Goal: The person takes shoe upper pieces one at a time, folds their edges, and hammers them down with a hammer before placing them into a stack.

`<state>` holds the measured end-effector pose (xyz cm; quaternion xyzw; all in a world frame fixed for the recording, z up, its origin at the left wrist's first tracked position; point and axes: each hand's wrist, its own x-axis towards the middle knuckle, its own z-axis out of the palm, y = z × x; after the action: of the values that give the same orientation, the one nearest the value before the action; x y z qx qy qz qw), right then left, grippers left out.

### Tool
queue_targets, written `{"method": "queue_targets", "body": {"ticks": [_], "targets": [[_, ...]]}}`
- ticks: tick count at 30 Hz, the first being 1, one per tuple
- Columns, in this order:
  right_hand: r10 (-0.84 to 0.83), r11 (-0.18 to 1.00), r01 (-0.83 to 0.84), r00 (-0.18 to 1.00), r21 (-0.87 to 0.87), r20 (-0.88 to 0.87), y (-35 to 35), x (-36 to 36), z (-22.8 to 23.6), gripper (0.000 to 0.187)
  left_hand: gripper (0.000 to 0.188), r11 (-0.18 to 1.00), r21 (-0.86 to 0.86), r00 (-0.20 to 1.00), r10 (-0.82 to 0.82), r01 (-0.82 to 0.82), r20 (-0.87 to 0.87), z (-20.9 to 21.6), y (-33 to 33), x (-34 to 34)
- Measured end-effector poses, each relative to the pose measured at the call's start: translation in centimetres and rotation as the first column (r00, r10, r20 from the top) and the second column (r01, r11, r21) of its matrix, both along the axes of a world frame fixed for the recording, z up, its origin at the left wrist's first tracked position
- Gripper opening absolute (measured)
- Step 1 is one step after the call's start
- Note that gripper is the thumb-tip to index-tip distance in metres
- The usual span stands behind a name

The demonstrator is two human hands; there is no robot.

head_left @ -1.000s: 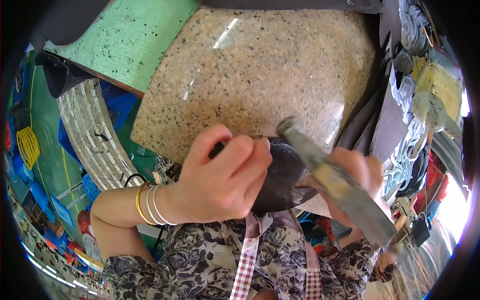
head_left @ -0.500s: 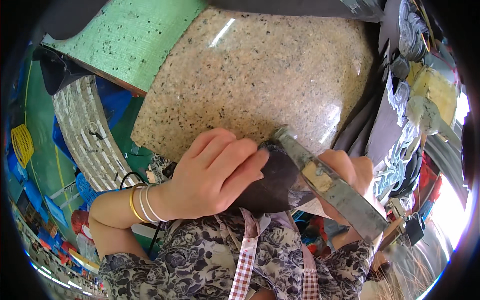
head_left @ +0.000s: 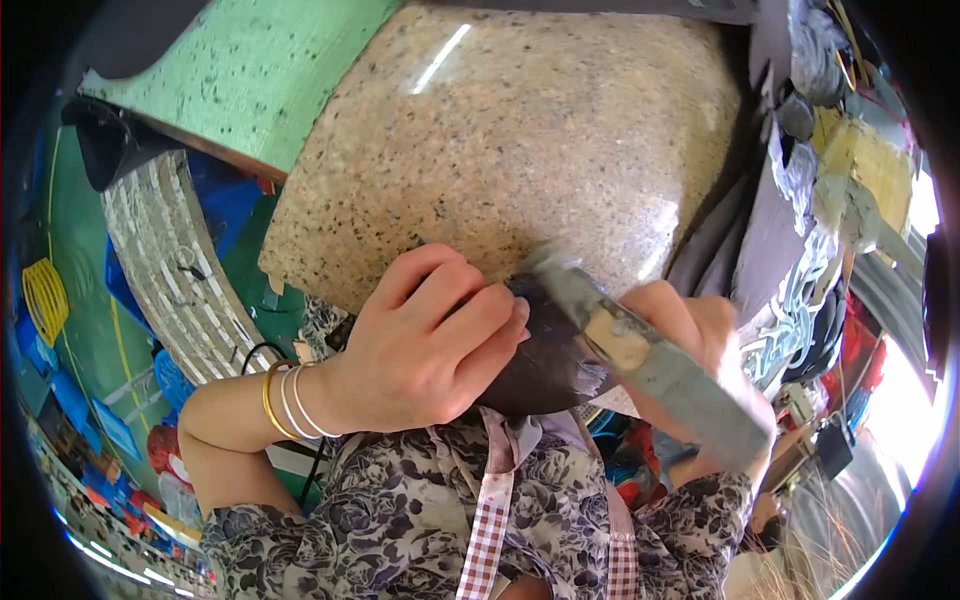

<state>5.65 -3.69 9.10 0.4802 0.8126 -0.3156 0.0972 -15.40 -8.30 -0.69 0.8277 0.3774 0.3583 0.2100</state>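
Note:
My right hand (head_left: 675, 325) is closed round the handle of a hammer with a long grey metal head (head_left: 685, 390). The end of the handle shows as pale wood in the head's eye. One end of the head, blurred, is over the far edge of a dark brown, leather-like piece (head_left: 545, 355). That piece lies at the near edge of a speckled stone slab (head_left: 510, 130) and hangs over it toward me. My left hand (head_left: 425, 345) is closed on the left part of the piece, fingers curled, fingertips partly hidden.
A green board with dark specks (head_left: 245, 80) adjoins the slab at the upper left. Dark sheets (head_left: 710, 240) lie along the slab's right side. Beyond them are bundled grey strips (head_left: 795, 310) and a yellowish block (head_left: 865, 180). A striped grey panel (head_left: 185, 270) stands at left.
The hammer head has shifted slightly left and is now blurred by motion. My left fingers have curled in more over the dark piece, which has turned or shifted slightly.

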Motion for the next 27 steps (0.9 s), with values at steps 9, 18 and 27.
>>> {"method": "queue_targets", "body": {"ticks": [9,18,27], "targets": [[-0.317,0.877,0.408,0.888,0.253,-0.334,-6.1,4.2,-1.0,0.020,0.031,0.934,-0.289,0.946,-0.269,0.211,-0.179,2.6,6.3,1.3],[-0.229,0.935,0.320,0.871,0.150,-0.434,-9.2,2.7,-3.9,0.017,0.025,0.793,-0.223,0.755,-0.608,0.567,-0.245,3.0,8.9,6.4],[-0.274,0.864,0.436,0.826,0.251,-0.493,-10.6,2.2,-5.2,0.018,0.032,0.642,-0.248,0.452,-0.717,0.726,-0.531,5.3,8.1,8.4]]}}
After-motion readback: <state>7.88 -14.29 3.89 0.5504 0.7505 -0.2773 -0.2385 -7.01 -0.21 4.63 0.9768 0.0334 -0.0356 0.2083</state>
